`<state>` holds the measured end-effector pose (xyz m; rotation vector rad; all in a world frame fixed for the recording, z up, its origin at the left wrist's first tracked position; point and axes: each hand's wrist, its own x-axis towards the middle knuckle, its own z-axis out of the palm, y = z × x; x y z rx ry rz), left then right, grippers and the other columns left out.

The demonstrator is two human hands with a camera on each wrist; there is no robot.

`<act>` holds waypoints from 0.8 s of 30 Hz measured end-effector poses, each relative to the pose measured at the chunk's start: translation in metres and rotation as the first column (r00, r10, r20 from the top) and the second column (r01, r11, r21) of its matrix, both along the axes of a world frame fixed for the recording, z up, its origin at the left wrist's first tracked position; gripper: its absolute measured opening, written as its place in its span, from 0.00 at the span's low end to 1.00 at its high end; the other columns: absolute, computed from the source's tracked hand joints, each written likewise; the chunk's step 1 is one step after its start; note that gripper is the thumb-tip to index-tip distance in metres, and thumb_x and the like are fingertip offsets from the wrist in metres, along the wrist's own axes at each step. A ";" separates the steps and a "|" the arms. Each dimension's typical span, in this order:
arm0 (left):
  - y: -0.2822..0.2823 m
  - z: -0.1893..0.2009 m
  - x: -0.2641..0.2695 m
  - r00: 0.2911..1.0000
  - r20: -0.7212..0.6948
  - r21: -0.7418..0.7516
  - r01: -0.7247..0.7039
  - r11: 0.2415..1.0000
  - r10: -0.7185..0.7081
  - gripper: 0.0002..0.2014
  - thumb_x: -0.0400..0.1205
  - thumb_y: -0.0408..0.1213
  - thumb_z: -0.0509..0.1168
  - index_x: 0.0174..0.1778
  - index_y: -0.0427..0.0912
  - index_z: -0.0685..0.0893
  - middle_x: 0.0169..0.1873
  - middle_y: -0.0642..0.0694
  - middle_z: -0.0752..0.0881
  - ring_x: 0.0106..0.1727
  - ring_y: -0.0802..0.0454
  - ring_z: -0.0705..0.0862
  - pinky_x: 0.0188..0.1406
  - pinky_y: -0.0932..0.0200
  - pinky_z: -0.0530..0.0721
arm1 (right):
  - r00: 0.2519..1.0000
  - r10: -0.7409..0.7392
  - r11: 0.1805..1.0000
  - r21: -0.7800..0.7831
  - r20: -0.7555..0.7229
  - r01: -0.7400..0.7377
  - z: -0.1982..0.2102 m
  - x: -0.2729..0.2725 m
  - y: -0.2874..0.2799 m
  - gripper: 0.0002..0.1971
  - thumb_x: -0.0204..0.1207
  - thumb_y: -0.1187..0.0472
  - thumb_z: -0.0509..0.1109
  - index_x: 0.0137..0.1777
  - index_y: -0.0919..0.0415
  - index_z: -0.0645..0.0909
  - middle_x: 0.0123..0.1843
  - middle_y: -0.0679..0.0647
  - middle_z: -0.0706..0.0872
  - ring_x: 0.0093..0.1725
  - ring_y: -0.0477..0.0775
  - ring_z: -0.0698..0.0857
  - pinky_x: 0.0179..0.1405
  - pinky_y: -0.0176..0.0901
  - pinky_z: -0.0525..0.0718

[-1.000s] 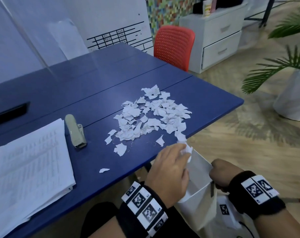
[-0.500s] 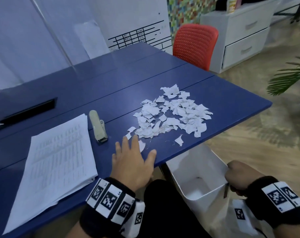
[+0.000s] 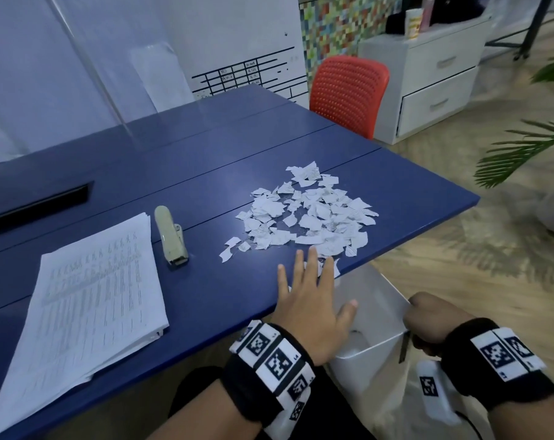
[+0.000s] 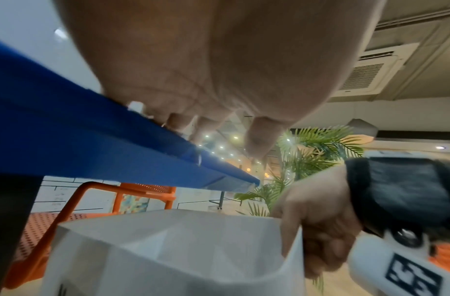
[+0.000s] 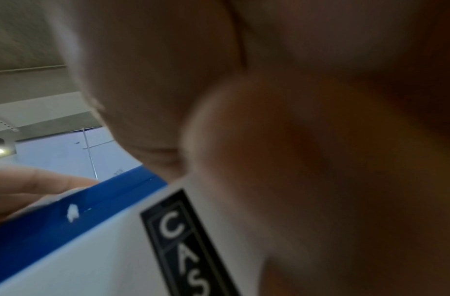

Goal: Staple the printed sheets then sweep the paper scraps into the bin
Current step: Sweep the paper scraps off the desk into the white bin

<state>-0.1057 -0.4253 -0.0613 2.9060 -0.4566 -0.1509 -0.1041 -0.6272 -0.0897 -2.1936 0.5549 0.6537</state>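
I see the paper scraps [image 3: 304,214] heaped mid-frame on the blue table [image 3: 186,300]; my left hand [image 3: 310,300], fingers flat, presses a few at the edge above the white bin [image 3: 374,341], contents unclear, rim clenched by my right hand [image 3: 428,319]; stapler [image 3: 170,235], printed sheets [image 3: 78,312] lower left

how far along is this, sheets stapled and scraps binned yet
Stapling looks done: printed sheets stacked beside the stapler. In hand: left hand flat at the table edge, right hand holding the bin below. Left: most paper scraps.
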 end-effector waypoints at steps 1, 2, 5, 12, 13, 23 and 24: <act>-0.002 -0.001 -0.004 1.000 0.017 -0.014 0.012 1.000 -0.011 0.37 0.83 0.57 0.50 0.86 0.46 0.47 0.86 0.43 0.39 0.86 0.46 0.34 0.83 0.38 0.33 | 1.000 0.001 1.000 -0.002 0.001 -0.001 0.000 0.001 -0.001 0.12 0.73 0.74 0.55 0.51 0.78 0.77 0.27 0.63 0.75 0.20 0.53 0.70 0.20 0.36 0.65; -0.002 -0.002 -0.007 0.999 0.030 -0.025 0.023 0.999 -0.022 0.37 0.83 0.56 0.51 0.86 0.46 0.47 0.86 0.43 0.39 0.86 0.46 0.34 0.83 0.40 0.34 | 1.000 0.002 1.000 -0.005 -0.001 -0.002 0.000 0.003 0.000 0.12 0.73 0.73 0.55 0.51 0.78 0.78 0.27 0.63 0.76 0.20 0.53 0.71 0.20 0.36 0.66; -0.006 -0.003 -0.019 0.995 0.052 -0.036 0.089 0.995 -0.087 0.36 0.83 0.51 0.52 0.86 0.45 0.48 0.86 0.42 0.41 0.86 0.46 0.35 0.84 0.39 0.38 | 1.000 0.018 1.000 -0.020 -0.003 -0.018 0.005 0.010 0.003 0.08 0.72 0.71 0.56 0.44 0.72 0.77 0.27 0.64 0.78 0.21 0.54 0.73 0.21 0.38 0.69; -0.012 -0.012 -0.027 0.935 0.141 0.015 0.328 0.945 -0.327 0.30 0.84 0.43 0.53 0.84 0.44 0.57 0.86 0.40 0.52 0.87 0.44 0.46 0.83 0.35 0.44 | 0.994 0.107 0.991 -0.081 0.002 -0.106 0.020 0.026 0.005 0.10 0.73 0.71 0.57 0.34 0.69 0.78 0.25 0.63 0.79 0.19 0.55 0.74 0.20 0.37 0.71; -0.012 -0.011 -0.026 0.926 0.150 -0.017 0.354 0.935 -0.347 0.29 0.84 0.42 0.54 0.83 0.44 0.59 0.86 0.41 0.54 0.87 0.45 0.49 0.84 0.38 0.46 | 0.993 0.115 0.990 -0.084 0.001 -0.114 0.021 0.028 0.004 0.11 0.74 0.71 0.57 0.33 0.69 0.78 0.25 0.62 0.80 0.19 0.55 0.74 0.19 0.37 0.71; -0.015 0.024 0.035 0.992 0.089 -0.224 -0.073 0.972 0.095 0.32 0.83 0.53 0.57 0.83 0.50 0.59 0.86 0.47 0.53 0.87 0.47 0.49 0.83 0.44 0.52 | 0.996 0.089 0.990 -0.108 -0.006 -0.089 0.017 0.028 -0.007 0.08 0.72 0.72 0.56 0.39 0.70 0.78 0.25 0.63 0.80 0.21 0.56 0.76 0.22 0.39 0.72; -0.016 0.023 0.042 0.995 0.038 -0.167 -0.083 0.982 0.091 0.33 0.83 0.55 0.55 0.84 0.51 0.57 0.86 0.47 0.52 0.87 0.46 0.48 0.83 0.42 0.50 | 0.996 0.084 0.991 -0.108 -0.004 -0.084 0.017 0.029 -0.009 0.09 0.72 0.72 0.56 0.39 0.70 0.78 0.25 0.64 0.80 0.22 0.56 0.76 0.24 0.40 0.73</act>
